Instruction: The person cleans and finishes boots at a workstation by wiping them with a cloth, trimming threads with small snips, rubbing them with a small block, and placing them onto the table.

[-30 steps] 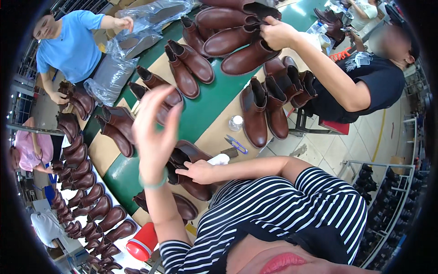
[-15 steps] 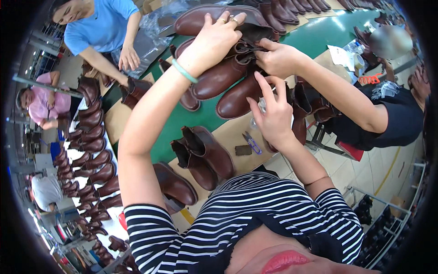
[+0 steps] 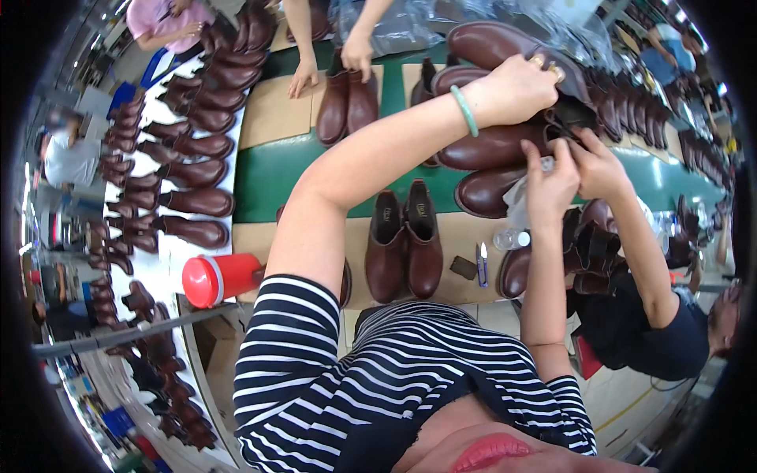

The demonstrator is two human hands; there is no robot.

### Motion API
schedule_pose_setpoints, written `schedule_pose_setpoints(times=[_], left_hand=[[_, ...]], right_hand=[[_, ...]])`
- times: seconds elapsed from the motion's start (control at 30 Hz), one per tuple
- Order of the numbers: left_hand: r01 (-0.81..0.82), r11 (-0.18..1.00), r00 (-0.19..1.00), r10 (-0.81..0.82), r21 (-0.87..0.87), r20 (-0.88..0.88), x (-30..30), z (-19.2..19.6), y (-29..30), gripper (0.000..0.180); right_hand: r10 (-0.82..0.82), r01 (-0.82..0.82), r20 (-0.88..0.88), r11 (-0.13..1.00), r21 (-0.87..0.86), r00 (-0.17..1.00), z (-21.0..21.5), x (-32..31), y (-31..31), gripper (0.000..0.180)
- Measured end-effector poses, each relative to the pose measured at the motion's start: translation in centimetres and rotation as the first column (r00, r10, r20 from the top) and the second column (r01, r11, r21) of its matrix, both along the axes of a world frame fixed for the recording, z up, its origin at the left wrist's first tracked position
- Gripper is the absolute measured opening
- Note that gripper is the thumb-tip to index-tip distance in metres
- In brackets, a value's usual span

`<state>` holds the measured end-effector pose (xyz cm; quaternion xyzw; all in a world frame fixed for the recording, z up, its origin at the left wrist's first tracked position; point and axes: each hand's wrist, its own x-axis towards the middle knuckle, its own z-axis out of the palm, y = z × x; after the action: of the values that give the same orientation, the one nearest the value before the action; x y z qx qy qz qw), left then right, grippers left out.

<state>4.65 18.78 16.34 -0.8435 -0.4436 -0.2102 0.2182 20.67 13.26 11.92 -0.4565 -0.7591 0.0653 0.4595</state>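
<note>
A large brown leather boot lies on its side across other boots, its opening toward the right. My left hand, a pale green bangle at its wrist, grips the boot's upper from above with bent fingers. Below the opening, my right hand is closed, thumb and fingers drawn together. A crumpled whitish translucent piece shows in and beside it; its kind is unclear. A co-worker's hand reaches in from the right and meets my right fingers at the boot's edge. The fingertips there partly hide each other.
An upright pair of brown ankle boots stands near me, beside thread snips, a dark small block and a clear bottle. A red jug is at left. Another person's hands touch boots across the green table.
My right hand has gone from spread fingers to closed at the boot's edge. The view has turned, shifting the scene. The person across now has a hand on an upright pair of boots.
</note>
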Motion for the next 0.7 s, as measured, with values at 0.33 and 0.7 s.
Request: schedule_pose_setpoints(times=[0.33, 0.7], left_hand=[[-0.178, 0.983, 0.862, 0.134, 0.044, 0.489, -22.0, 2.7, -6.2, 0.039], [-0.738, 0.521, 0.472, 0.853, -0.429, 0.223, -46.1, -11.5, -18.6, 0.061]], right_hand=[[0.434, -0.419, 0.114, 0.898, -0.136, 0.894, 7.6, -12.8, 2.5, 0.030], [0.828, -0.799, 0.024, 0.548, -0.250, 0.560, -2.8, -34.3, 1.6, 0.034]])
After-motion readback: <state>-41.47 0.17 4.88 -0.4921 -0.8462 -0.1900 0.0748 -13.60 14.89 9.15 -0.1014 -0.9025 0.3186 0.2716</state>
